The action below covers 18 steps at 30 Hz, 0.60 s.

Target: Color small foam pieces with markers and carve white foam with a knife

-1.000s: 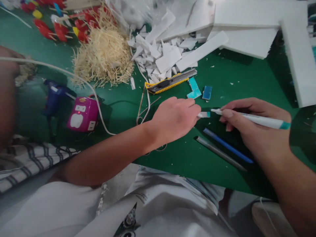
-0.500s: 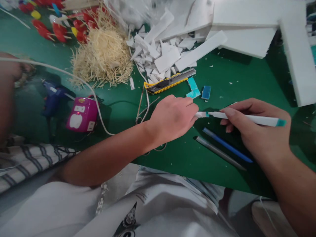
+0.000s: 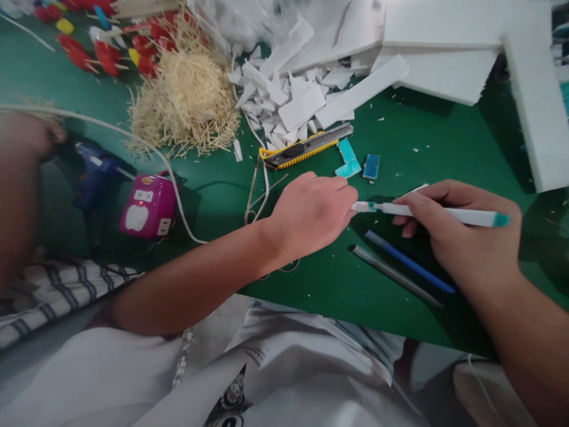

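My right hand (image 3: pixel 471 231) is closed round a white marker pen (image 3: pixel 475 217) with a teal end, its tip pointing left. The tip touches a small white foam piece (image 3: pixel 362 206) with a teal patch at its end. My left hand (image 3: pixel 313 210), back upward, pinches that piece; its fingertips are mostly hidden. Just below lie a blue marker (image 3: pixel 409 261) and a grey marker or cap-like stick (image 3: pixel 395 276). Above the hands are a teal L-shaped piece (image 3: pixel 348 159), a blue rectangular piece (image 3: pixel 371 166) and a yellow and black utility knife (image 3: pixel 306 146).
White foam scraps (image 3: pixel 302 104) and larger foam boards (image 3: pixel 444 65) fill the back. Left of them sits a heap of straw-like shreds (image 3: pixel 186 95). A pink power adapter (image 3: pixel 149 204), a blue glue gun (image 3: pixel 95 172) and a white cord (image 3: pixel 166 166) lie near another person's hand (image 3: pixel 44 133).
My right hand and the marker have shifted slightly left, with the tip still at the foam piece. My left hand stays put. The other person's hand at the left has moved a little.
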Each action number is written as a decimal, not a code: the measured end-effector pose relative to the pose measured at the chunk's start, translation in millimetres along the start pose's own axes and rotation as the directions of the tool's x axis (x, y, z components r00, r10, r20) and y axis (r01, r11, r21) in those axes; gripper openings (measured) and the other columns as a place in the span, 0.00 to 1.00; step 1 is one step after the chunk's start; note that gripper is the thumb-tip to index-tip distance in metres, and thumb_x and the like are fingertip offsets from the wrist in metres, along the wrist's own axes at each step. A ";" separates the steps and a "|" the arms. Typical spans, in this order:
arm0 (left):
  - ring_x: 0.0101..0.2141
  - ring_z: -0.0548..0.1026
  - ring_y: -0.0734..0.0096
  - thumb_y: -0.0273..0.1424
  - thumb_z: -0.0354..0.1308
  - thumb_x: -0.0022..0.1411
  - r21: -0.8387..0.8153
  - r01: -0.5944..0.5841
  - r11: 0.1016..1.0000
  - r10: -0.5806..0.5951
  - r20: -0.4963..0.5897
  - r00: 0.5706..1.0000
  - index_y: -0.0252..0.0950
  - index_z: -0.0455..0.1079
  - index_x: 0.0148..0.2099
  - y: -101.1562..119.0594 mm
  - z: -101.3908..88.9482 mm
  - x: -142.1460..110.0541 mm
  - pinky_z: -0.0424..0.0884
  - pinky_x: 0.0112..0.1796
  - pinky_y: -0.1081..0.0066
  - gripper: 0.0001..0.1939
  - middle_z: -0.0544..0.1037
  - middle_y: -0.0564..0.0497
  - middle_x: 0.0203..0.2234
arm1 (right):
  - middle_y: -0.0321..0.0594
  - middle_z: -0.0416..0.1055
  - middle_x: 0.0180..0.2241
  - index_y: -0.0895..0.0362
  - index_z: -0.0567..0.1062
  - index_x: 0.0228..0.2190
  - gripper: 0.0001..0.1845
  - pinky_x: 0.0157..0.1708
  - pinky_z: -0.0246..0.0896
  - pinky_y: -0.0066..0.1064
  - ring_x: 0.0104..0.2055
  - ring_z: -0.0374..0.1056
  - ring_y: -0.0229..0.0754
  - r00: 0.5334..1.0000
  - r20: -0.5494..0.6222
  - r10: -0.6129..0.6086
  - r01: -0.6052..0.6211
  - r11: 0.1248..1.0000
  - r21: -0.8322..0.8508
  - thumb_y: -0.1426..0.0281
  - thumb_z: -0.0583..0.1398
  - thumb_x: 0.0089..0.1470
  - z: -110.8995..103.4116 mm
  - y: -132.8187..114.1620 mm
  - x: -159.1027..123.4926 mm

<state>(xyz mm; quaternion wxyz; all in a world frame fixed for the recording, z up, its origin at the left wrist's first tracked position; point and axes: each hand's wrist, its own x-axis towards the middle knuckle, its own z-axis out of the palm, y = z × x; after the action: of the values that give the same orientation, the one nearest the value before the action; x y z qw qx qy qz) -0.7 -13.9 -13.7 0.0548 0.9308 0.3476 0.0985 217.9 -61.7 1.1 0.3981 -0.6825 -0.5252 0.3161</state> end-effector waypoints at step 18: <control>0.35 0.81 0.62 0.31 0.57 0.77 -0.008 0.007 1.000 -0.007 0.014 1.000 0.36 0.79 0.41 1.0 -1.0 1.4 0.57 0.33 0.63 0.11 0.82 0.49 0.32 | 0.34 0.75 0.20 0.49 0.84 0.24 0.10 0.22 0.65 0.33 0.21 0.69 0.40 0.999 -0.020 -0.036 0.035 0.998 -0.049 0.65 0.70 0.57 2.9 2.0 -4.8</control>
<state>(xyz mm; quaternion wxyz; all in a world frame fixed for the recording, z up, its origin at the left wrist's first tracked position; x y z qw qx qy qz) 0.7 -13.7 -12.3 0.0614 0.9300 0.3502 0.0932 215.2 -66.0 -2.0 0.3925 -0.6858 -0.5406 0.2887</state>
